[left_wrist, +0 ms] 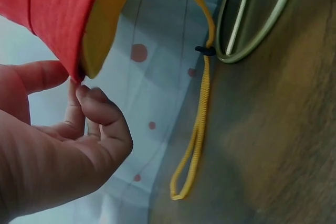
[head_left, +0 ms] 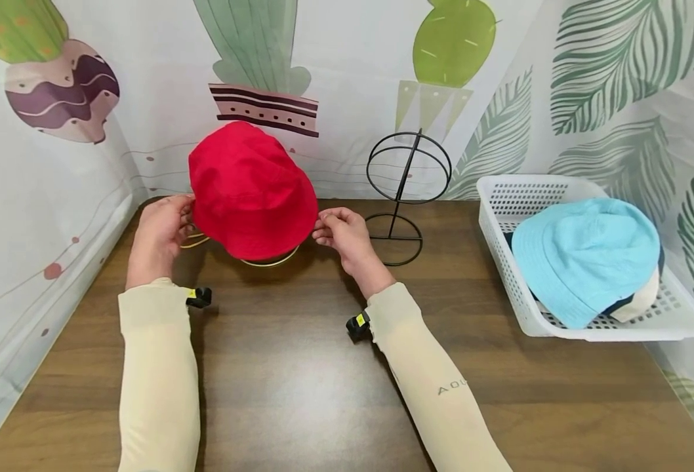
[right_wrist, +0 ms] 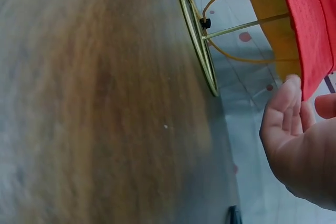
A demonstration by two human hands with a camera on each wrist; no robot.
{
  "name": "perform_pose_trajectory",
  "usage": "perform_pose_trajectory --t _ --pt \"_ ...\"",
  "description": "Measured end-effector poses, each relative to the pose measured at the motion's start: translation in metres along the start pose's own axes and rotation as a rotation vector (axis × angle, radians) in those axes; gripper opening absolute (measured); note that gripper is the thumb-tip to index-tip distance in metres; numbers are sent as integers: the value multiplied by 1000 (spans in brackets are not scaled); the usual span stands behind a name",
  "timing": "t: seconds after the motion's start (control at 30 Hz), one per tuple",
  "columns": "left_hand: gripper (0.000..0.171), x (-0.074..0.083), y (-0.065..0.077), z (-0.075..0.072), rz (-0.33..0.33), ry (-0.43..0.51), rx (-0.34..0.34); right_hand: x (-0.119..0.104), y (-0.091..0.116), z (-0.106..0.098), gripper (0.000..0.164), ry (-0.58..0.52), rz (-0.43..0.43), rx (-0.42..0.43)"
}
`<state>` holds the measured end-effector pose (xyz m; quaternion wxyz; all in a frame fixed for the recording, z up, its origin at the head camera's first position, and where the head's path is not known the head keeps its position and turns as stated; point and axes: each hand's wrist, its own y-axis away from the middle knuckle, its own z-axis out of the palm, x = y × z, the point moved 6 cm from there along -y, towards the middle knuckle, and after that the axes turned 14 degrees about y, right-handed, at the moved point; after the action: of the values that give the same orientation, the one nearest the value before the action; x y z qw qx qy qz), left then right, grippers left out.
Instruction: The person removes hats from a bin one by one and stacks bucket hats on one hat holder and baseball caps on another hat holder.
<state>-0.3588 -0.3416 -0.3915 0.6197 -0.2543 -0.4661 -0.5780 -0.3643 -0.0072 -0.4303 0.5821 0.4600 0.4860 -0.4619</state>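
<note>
A red bucket hat (head_left: 249, 190) with a yellow lining sits over a gold metal hat stand (right_wrist: 241, 27) at the back left of the table. My left hand (head_left: 157, 233) pinches the brim's left edge between thumb and fingertips. On the opposite side, my right hand (head_left: 349, 239) holds the brim's right edge, fingers at the yellow inner side and thumb toward the red outside. A yellow chin cord (left_wrist: 201, 103) with a black toggle (left_wrist: 205, 51) hangs from under the hat beside the stand's base ring. The hat hides the top of the stand.
Just right of the red hat stands a bare black wire hat stand (head_left: 400, 177). A white perforated basket (head_left: 509, 288) at the right holds a light blue bucket hat (head_left: 586, 255) over other dark and cream hats. Patterned cloth (head_left: 347, 78) hangs behind the wooden table (head_left: 288, 393).
</note>
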Motion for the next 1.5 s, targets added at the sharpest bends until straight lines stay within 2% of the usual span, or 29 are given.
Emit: perform_pose_trajectory --t 0.13,0.3,0.4,0.6,0.73,0.93,1.03,1.2,1.3,1.5 --pt "27 8 4 3 59 -37 20 -9 4 -1 17 134 -83 41" --pt "11 21 14 7 139 -114 77 -23 11 -2 17 311 -180 85" --pt "8 29 21 11 170 -153 98 -31 17 -2 17 403 -235 108" --pt "4 47 36 23 273 -151 122 -47 30 0 16 558 -343 154" --pt "10 60 50 33 353 -189 153 -58 39 2 17 590 -403 156" --pt "12 73 71 49 500 -209 146 -73 53 3 20 586 -460 139" --pt "12 79 80 58 554 -254 143 -80 60 3 20 579 -481 121" --pt "12 85 93 68 603 -299 141 -90 73 -1 20 573 -519 108" --pt "11 87 100 74 639 -294 118 -96 82 -5 20 574 -541 96" --pt "10 88 115 93 711 -421 56 -103 94 -11 17 579 -552 62"
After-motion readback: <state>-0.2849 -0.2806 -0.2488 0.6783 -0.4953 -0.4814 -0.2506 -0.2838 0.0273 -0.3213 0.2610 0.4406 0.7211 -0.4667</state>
